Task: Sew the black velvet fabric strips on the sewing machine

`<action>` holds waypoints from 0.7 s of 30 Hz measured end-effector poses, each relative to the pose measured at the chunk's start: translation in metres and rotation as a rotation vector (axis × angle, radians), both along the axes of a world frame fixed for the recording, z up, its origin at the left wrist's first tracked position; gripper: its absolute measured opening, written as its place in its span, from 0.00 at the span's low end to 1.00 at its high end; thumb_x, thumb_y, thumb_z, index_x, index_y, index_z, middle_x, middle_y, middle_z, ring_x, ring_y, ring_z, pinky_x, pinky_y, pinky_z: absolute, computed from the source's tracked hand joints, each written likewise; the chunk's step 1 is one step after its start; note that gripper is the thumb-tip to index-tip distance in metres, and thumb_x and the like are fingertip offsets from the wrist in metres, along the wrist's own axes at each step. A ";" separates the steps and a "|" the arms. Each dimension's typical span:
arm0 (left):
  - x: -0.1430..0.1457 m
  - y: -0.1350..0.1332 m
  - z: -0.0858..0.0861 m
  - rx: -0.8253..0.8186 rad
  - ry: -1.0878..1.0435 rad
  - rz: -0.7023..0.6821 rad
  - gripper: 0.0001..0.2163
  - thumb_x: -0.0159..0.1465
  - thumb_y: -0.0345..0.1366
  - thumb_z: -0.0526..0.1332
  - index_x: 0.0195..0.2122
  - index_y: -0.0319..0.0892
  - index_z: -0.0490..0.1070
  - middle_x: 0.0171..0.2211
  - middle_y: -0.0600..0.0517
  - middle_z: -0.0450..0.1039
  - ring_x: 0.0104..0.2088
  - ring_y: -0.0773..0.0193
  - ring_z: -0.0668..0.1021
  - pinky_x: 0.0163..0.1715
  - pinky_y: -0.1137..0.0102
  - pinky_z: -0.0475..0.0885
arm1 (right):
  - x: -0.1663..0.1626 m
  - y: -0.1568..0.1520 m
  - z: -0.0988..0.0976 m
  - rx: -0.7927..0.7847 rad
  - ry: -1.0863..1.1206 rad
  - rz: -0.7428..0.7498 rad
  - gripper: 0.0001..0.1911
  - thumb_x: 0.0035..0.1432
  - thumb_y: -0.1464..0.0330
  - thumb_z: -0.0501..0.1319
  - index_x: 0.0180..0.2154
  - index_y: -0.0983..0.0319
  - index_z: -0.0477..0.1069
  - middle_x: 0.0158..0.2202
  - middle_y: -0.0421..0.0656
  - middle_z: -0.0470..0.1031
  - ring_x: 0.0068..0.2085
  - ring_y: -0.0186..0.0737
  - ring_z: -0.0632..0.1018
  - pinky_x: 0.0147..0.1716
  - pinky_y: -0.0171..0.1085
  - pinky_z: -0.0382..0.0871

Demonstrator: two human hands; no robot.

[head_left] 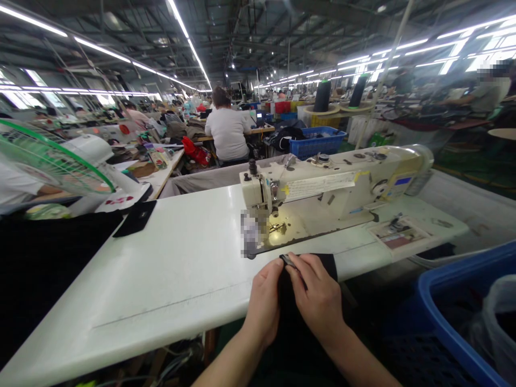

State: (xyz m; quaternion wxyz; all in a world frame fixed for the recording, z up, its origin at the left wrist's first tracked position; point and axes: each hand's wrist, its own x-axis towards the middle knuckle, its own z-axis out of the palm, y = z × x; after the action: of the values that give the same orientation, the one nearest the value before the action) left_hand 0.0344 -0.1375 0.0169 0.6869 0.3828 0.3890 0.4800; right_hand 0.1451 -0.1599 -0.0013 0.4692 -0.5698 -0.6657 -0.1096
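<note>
My left hand (264,298) and my right hand (318,298) meet at the front edge of a white sewing table (169,269). Both are closed on a piece of black fabric (328,264) that hangs over the edge toward my lap. My right fingers pinch a small grey part, perhaps a label or zipper end, at the fabric's top. A cream industrial sewing machine (334,185) stands just behind my hands, its needle end at the left.
A pile of black cloth (44,252) and a flat black piece (135,219) lie at the table's left. A green-rimmed fan (44,161) stands far left. A blue plastic bin (463,317) sits at lower right. A person in a white shirt (228,131) sits ahead, back turned.
</note>
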 end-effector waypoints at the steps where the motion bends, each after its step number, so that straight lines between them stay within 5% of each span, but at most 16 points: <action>1: 0.000 0.000 -0.001 0.014 0.020 0.000 0.13 0.66 0.44 0.61 0.35 0.39 0.77 0.34 0.51 0.76 0.38 0.61 0.72 0.43 0.69 0.68 | 0.000 0.000 0.000 0.009 -0.008 0.002 0.12 0.68 0.72 0.57 0.50 0.65 0.74 0.40 0.49 0.78 0.41 0.42 0.81 0.43 0.39 0.77; 21: -0.001 0.000 -0.002 0.017 0.011 -0.001 0.14 0.66 0.44 0.61 0.45 0.41 0.79 0.39 0.50 0.79 0.41 0.59 0.76 0.46 0.67 0.70 | 0.000 -0.004 0.007 -0.123 0.124 0.026 0.14 0.67 0.69 0.56 0.51 0.63 0.75 0.41 0.48 0.76 0.41 0.41 0.80 0.42 0.37 0.76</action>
State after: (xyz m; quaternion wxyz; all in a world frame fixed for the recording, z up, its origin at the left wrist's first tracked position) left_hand 0.0333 -0.1377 0.0145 0.6817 0.3915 0.3882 0.4809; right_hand 0.1449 -0.1643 0.0056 0.4751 -0.5946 -0.6481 -0.0272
